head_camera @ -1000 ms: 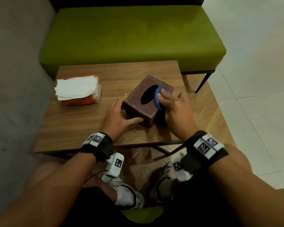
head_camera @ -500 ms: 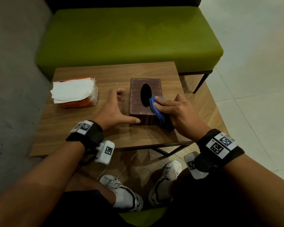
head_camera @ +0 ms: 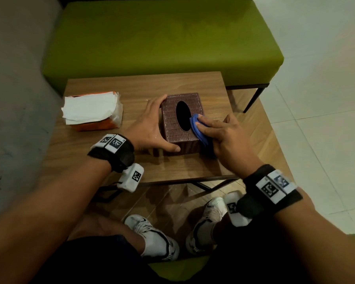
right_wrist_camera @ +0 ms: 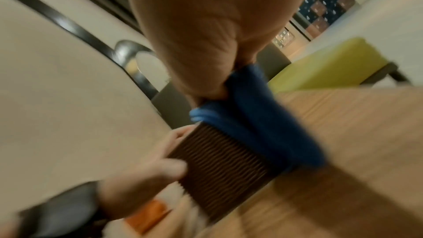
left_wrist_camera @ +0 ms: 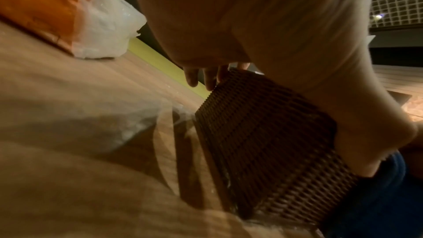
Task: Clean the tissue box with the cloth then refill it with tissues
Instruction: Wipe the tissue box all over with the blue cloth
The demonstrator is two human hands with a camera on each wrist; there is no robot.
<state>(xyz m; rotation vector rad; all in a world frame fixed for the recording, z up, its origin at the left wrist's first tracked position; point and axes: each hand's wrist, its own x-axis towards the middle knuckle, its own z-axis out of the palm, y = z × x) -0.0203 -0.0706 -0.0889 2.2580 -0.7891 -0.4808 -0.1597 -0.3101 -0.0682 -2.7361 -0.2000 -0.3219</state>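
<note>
Head view shows the box (head_camera: 179, 119) standing upright near the middle of the table (head_camera: 90, 148), its oval slot facing up and dark inside. My left hand (head_camera: 150, 128) braces it with straight fingers along the left wall and the thumb across the near wall, pressing rather than clutching. My right hand (head_camera: 223, 138) has its fingers curled over the cloth (head_camera: 197, 128), pinning it on the top at the slot's right rim, with the rest of the cloth draped down the right wall. The tissues (head_camera: 90, 108), a white stack in an orange wrapper, lie well apart to the left on the same table.

The box looks woven, stiff-walled and probably light, so it would likely slide under a wipe unless held from the opposite side. Flat pressure on the walls seems the best hold, keeping clear of the slot edge. The cloth is soft and bunches easily, so it wants gathering under the fingertips. The tissues look flimsy and should be lifted as one stack from beneath.
</note>
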